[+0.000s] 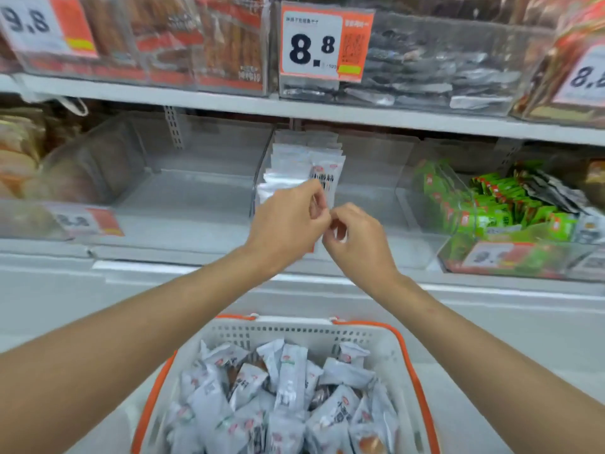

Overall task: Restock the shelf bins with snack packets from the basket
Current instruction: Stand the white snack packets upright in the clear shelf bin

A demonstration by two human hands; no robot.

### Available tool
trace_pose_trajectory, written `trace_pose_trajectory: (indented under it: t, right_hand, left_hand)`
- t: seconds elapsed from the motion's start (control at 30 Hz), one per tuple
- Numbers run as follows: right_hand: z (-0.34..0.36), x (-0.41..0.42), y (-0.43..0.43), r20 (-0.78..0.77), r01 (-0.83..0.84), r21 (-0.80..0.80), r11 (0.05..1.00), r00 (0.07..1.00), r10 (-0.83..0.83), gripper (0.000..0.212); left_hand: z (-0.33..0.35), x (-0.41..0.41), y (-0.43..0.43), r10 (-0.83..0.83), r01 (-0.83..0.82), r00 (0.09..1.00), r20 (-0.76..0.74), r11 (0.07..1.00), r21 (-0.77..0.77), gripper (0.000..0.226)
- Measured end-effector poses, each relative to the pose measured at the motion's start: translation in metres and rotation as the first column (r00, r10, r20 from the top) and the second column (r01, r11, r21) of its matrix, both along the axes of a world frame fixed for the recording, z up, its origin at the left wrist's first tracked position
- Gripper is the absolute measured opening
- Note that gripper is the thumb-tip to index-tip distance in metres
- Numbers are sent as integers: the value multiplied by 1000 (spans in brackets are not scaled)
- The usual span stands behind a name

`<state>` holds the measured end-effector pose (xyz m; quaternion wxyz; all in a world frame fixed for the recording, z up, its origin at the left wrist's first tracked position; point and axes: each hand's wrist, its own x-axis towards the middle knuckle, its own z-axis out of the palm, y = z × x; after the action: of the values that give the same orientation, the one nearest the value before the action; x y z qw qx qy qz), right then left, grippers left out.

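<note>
White snack packets [322, 163], black lettering, red logo, standing upright

Orange-rimmed white basket [294, 332]; white snack packets [289, 385]; green packets [491, 208]

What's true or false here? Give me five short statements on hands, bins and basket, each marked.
1. The white plastic basket with orange handles holds white snack packets. True.
2. The clear plastic bin left of the hands is full of green packets. False: none show there; the green snack packets lie in a bin to the right.
3. A row of upright white packets stands in the bin behind the hands. True.
4. Both hands are down in the basket. False: the left hand and right hand are up at the shelf.
5. The orange-and-white price sign above reads 5.5. False: 8.8.
</note>
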<state>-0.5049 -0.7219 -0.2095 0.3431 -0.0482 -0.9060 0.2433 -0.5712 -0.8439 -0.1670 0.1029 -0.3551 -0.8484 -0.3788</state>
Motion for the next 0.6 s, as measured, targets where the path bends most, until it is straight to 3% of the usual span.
trace_pose_trajectory:
  t: [0.1, 0.2, 0.27, 0.33, 0.43, 0.5, 0.6]
  right_hand:
    - [-37, 24, -15, 213, -59, -10, 998, 975, 60, 13]
    - [-80, 41, -22, 506, -122, 11, 992, 857, 100, 18]
    - [-110, 49, -19, 734, -189, 26, 982, 670, 110, 21]
    - [-142, 59, -12, 908, -211, 3, 978, 410, 85, 26]
    - [-189, 77, -1, 997, -264, 9, 964, 73, 11, 36]
    - [-213, 86, -1, 998, -291, -5, 957, -60, -13, 41]
    - [-234, 94, -7, 988, -274, -45, 961, -153, 3, 46]
  left_hand:
    - [-37, 21, -29, -11, 30, 979, 205, 995, -92, 11]
    - [-80, 26, -55, 6, 122, 906, 422, 954, -275, 7]
    - [-106, 24, -70, 37, 189, 860, 508, 903, -385, 8]
    - [-126, 18, -81, 76, 218, 851, 520, 850, -480, 10]
    - [-148, 7, -87, 113, 224, 856, 505, 799, -558, 8]
    - [-156, 3, -84, 117, 231, 861, 495, 777, -585, 8]
    - [-163, 5, -80, 109, 257, 857, 503, 756, -602, 9]
